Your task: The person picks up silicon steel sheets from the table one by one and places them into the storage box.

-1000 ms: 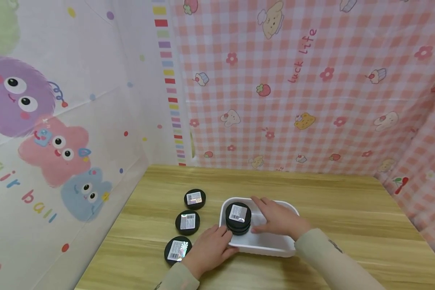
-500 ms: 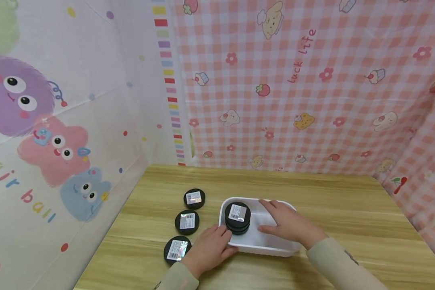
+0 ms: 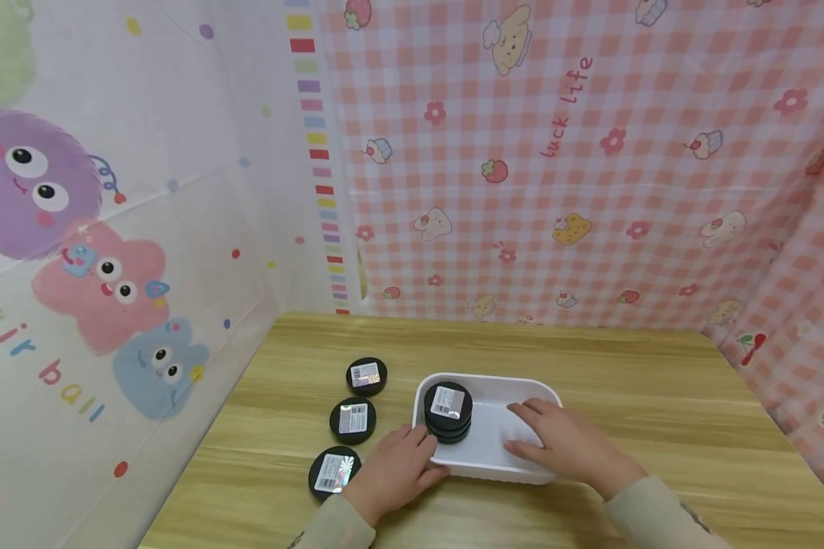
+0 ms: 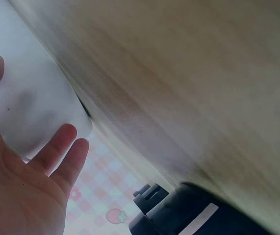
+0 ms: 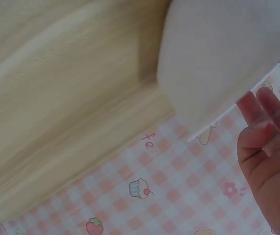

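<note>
Your left hand (image 3: 394, 469) lies at the white tray's (image 3: 487, 438) near-left corner, fingers fairly straight, not gripping; drawing that wrist back carelessly could knock the nearest loose disc (image 3: 328, 467), which it partly covers. Your right hand (image 3: 577, 446) hangs over the tray's right end, fingers loosely extended, holding nothing; catching the rim might jolt the stack of black discs (image 3: 446, 410) inside the left end. Farther off, the middle disc (image 3: 353, 420) and far disc (image 3: 366, 377) look safe.

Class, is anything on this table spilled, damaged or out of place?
Nothing stands out: the stacked discs stand upright in the white tray, and the three loose black discs lie flat on the table, labels up.
</note>
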`<state>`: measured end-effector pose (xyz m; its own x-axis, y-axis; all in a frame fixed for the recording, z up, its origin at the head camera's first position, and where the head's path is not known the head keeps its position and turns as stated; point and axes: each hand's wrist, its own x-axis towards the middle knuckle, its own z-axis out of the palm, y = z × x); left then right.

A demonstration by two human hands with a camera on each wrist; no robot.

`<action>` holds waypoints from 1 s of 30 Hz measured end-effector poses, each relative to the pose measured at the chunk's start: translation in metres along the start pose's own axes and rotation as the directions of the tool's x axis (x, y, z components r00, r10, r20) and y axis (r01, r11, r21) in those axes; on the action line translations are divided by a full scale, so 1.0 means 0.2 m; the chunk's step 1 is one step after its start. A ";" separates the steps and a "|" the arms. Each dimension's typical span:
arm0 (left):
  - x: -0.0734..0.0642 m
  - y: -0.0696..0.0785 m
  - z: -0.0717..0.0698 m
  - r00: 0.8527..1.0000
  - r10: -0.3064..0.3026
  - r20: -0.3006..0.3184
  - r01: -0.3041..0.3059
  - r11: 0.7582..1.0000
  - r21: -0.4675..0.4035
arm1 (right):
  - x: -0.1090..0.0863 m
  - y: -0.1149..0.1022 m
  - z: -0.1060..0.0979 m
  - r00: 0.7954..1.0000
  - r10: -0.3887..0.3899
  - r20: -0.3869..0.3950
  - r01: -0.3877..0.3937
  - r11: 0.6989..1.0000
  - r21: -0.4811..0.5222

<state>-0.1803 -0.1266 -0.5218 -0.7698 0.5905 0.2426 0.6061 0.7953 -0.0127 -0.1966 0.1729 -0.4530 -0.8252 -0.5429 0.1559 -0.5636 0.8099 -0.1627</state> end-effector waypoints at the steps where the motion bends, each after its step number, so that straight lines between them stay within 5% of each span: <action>1: 0.00 0.00 -0.01 1.000 -0.003 0.004 0.003 1.000 -0.003 | -0.01 0.00 0.01 1.000 -0.012 -0.013 0.012 1.000 -0.014; 16: 0.00 0.01 -0.02 1.000 0.004 0.001 -0.004 1.000 -0.011 | -0.15 0.01 0.07 0.984 -0.076 -0.160 0.059 0.992 -0.109; 25: 0.01 0.02 -0.05 0.998 -0.026 0.065 0.028 0.999 -0.028 | -0.22 0.02 0.10 0.993 -0.006 -0.119 -0.002 0.998 -0.065; 30: 0.01 0.01 -0.04 0.995 -0.043 0.091 0.046 0.998 -0.038 | -0.25 0.04 0.14 0.983 -0.066 -0.170 0.049 0.993 -0.105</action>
<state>-0.1782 -0.1245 -0.5137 -0.8099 0.5661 0.1537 0.5771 0.8159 0.0357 -0.1615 0.2006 -0.4898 -0.7675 -0.5496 0.3300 -0.5961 0.8013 -0.0517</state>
